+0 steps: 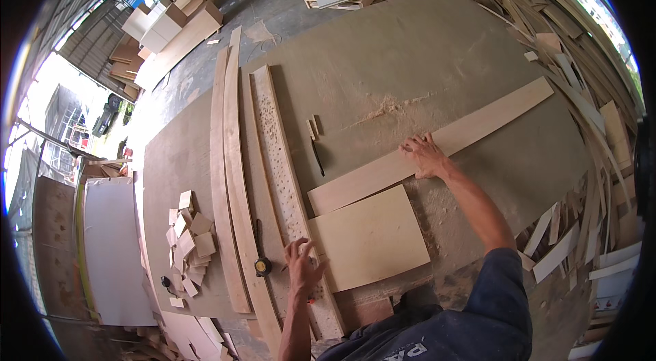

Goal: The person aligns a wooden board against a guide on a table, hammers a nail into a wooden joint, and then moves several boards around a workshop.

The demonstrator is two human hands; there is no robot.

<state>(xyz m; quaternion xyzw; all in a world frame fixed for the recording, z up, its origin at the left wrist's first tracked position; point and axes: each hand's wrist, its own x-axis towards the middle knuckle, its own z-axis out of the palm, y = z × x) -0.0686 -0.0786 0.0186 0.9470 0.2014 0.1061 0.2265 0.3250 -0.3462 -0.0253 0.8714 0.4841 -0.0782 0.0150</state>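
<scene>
My right hand point(425, 156) lies across a long, pale wooden board point(492, 114), its fingers bent over the far edge. This board slants from the middle up to the right and almost touches a rectangular plywood panel point(369, 238) in front of me. Beside the panel's left edge, my left hand point(302, 269) hovers over a speckled strip point(277, 149), fingers curled. A thin dark tip shows at these fingers, too small to name. A tape measure point(262, 266), black and yellow, sits on the wood to the left of that hand.
Two long planks point(229, 176) run lengthwise on the left of the large work surface point(321, 53). Farther left is a pile of small wooden pieces point(188, 241). A dark pen-like tool point(318, 158) lies mid-surface, near sawdust point(389, 108). Stacked offcuts point(581, 40) line the right side.
</scene>
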